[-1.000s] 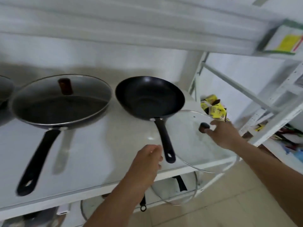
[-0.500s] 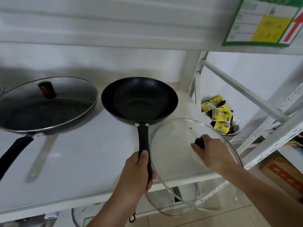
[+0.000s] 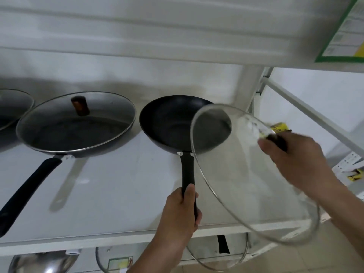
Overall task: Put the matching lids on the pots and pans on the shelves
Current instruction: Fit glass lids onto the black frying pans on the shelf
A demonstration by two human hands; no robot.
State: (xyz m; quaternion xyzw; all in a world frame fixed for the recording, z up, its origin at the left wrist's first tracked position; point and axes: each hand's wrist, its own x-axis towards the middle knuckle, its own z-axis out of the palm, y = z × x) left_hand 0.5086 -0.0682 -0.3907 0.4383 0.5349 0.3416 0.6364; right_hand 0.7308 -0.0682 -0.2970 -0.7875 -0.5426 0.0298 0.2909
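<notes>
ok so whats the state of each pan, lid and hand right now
black wok: uncovered, on shelf
glass lid: held tilted, overlapping wok's right rim
left hand: gripping wok handle
right hand: gripping lid knob
large frying pan: covered by glass lid, on shelf

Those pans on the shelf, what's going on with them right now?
A person is fitting lids to pans on a white shelf. The left hand grips the handle of the open black pan, while the right hand holds a glass lid by its knob, tilted, with its far edge over the pan's right side, not yet seated. The bigger pan to the left already wears its lid.
</notes>
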